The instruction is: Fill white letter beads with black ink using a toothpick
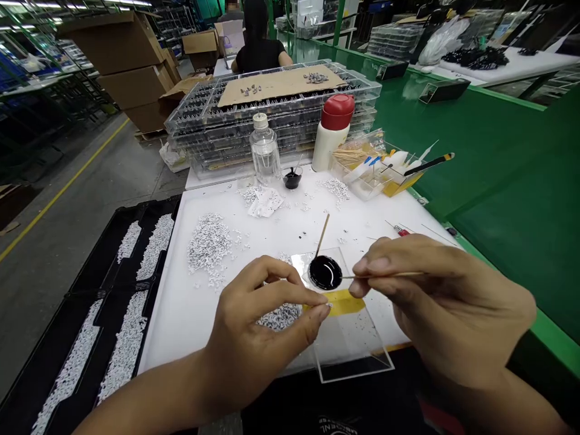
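Note:
My left hand [272, 320] pinches a tiny white piece [330, 306] between thumb and forefinger, above a strip of yellow tape [347, 302]. In my right hand [435, 290] is a thin wooden stick [403, 275], gripped between thumb and fingers. Its tip points left, at the edge of a round pool of glossy black liquid [325, 272]. A second wooden stick [322, 234] leans out of that pool. Pool and tape are on a clear acrylic stand [353, 344]. A pile of small white-and-black pieces [280, 317] is partly hidden behind my left hand.
More small pieces [209, 243] are heaped on the white tabletop [254, 232]. Farther back stand a clear bottle [265, 151], a cup of black liquid [292, 177], a red-capped flask [333, 130] and a tool box [376, 175]. Black trays [109, 284] sit left; a person [258, 45] is beyond.

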Tool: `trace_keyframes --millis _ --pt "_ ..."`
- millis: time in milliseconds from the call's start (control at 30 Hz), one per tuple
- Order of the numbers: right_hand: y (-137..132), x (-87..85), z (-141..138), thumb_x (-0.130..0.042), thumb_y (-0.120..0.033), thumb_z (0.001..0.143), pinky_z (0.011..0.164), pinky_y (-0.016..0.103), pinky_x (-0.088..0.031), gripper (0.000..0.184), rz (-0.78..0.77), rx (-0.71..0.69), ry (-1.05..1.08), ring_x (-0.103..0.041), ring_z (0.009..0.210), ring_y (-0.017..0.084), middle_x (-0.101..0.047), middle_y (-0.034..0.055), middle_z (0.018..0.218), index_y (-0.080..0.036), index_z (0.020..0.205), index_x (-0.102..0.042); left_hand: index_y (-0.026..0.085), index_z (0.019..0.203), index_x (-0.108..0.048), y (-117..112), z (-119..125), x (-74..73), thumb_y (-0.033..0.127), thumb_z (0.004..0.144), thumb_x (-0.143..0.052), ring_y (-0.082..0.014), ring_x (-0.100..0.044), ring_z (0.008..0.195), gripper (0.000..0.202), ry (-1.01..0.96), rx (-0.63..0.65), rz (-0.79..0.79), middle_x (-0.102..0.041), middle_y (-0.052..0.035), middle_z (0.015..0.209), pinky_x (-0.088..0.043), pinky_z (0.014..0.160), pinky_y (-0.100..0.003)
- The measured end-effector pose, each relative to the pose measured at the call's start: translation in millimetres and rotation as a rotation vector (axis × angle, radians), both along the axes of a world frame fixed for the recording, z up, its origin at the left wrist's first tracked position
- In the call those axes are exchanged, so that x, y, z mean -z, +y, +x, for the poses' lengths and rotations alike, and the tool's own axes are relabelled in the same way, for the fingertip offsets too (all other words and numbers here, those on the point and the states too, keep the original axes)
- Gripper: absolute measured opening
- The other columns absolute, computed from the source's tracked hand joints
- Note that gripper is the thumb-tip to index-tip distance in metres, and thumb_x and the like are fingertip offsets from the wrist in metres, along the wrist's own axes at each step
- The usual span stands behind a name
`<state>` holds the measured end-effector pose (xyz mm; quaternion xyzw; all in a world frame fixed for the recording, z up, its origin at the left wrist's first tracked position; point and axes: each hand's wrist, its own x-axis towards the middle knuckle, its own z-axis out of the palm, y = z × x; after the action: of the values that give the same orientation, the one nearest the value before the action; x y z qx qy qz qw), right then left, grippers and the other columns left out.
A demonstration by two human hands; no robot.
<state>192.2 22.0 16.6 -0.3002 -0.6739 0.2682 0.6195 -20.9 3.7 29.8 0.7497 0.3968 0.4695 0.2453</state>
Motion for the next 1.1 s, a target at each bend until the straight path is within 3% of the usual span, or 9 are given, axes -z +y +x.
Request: trace_keyframes --millis 200,433,600,700,867,1000,1100 --pt "2.3 14.7 -8.0 -0.08 -0.012 0.09 0.061 0.041 -0.057 0.038 0.06 0.02 0.007 -0.071 0.072 0.021 -0.08 0.0027 0.091 -0.03 0.123 -0.077 0.017 0.089 -0.077 -0.6 0.4 6.5 0.007 0.085 -0.077 -0.0111 -0.066 0.076 0.011 -0.036 -0.014 -0.026 -0.064 -0.0014 0.088 -0.057 0.067 -0.022" --pt "0.7 24.5 -4.8 -0.082 -0.009 0.085 0.071 0.044 -0.059 0.044 0.079 0.073 -0.115 -0.071 0.072 0.021 -0.081 0.0027 0.097 -0.031 0.123 -0.076 0.016 0.084 -0.073 0.8 4.8 11.5 0.005 0.083 -0.074 -0.0086 -0.064 0.077 0.011 -0.072 -0.049 0.003 -0.061 0.0002 0.084 -0.055 0.07 -0.02" --pt "-0.7 25.4 5.7 -0.08 -0.005 0.084 0.077 0.045 -0.06 0.048 0.069 0.054 -0.188 -0.069 0.074 0.019 -0.08 0.0023 0.103 -0.027 0.126 -0.074 0.016 0.079 -0.07 2.1 9.3 11.7 0.004 0.08 -0.072 -0.0076 -0.06 0.07 0.013 -0.066 -0.085 0.019 -0.057 0.0013 0.079 -0.053 0.063 -0.019" --pt "-1.5 26.6 6.7 -0.08 -0.004 0.082 0.075 0.043 -0.059 0.046 0.079 0.054 -0.204 -0.068 0.075 0.017 -0.079 0.002 0.105 -0.024 0.123 -0.074 0.017 0.078 -0.068 3.5 11.5 11.1 0.003 0.079 -0.071 -0.0076 -0.06 0.068 0.014 -0.061 -0.099 0.025 -0.057 0.0016 0.077 -0.053 0.059 -0.02" --pt "-0.7 22.5 3.9 -0.079 -0.009 0.088 0.068 0.041 -0.057 0.036 0.003 0.067 -0.234 -0.067 0.073 0.017 -0.079 0.0008 0.1 -0.028 0.118 -0.074 0.017 0.077 -0.068 5.1 12.9 11.0 0.002 0.079 -0.069 -0.0074 -0.061 0.067 0.015 -0.061 -0.101 0.028 -0.058 0.0016 0.077 -0.053 0.059 -0.02" --pt "1.7 16.3 7.0 -0.077 -0.012 0.091 0.073 0.038 -0.061 0.027 0.037 0.031 -0.281 -0.07 0.075 0.015 -0.079 0.0005 0.099 -0.027 0.113 -0.073 0.017 0.078 -0.069 4.3 13.7 11.6 0.002 0.078 -0.071 -0.0072 -0.061 0.067 0.015 -0.067 -0.101 0.02 -0.059 0.0018 0.078 -0.053 0.059 -0.02" --pt "2.1 13.5 11.4 -0.076 -0.009 0.09 0.078 0.04 -0.063 0.031 0.042 -0.034 -0.297 -0.07 0.072 0.015 -0.079 0.0007 0.1 -0.028 0.114 -0.072 0.018 0.078 -0.069 3.5 13.5 12.5 0.003 0.078 -0.072 -0.0082 -0.061 0.066 0.016 -0.068 -0.108 0.018 -0.058 0.0017 0.078 -0.053 0.057 -0.021"
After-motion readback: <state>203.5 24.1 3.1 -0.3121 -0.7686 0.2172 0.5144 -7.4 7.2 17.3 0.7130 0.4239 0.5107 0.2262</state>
